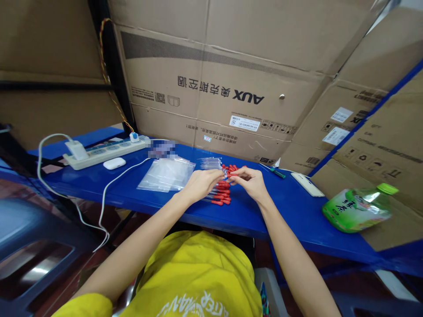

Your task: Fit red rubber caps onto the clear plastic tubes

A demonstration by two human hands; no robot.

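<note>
Both my hands meet over a pile of small clear tubes with red caps (222,193) on the blue table (132,193). My left hand (200,184) is closed, its fingers pinching something at the pile's top, probably a tube or a small clear bag. My right hand (250,180) is closed too, fingertips pinching a red-capped tube (231,175) right next to the left hand's fingertips. A stack of clear plastic bags (165,174) lies just left of my left hand, and more clear bags (210,163) lie behind the pile.
A white power strip (105,152) with a plugged charger and cable sits at the back left, a white earbud case (114,163) before it. At right lie a green screwdriver (276,172), a white phone (307,184) and a green drink bottle (358,208). Cardboard boxes (231,88) wall the back.
</note>
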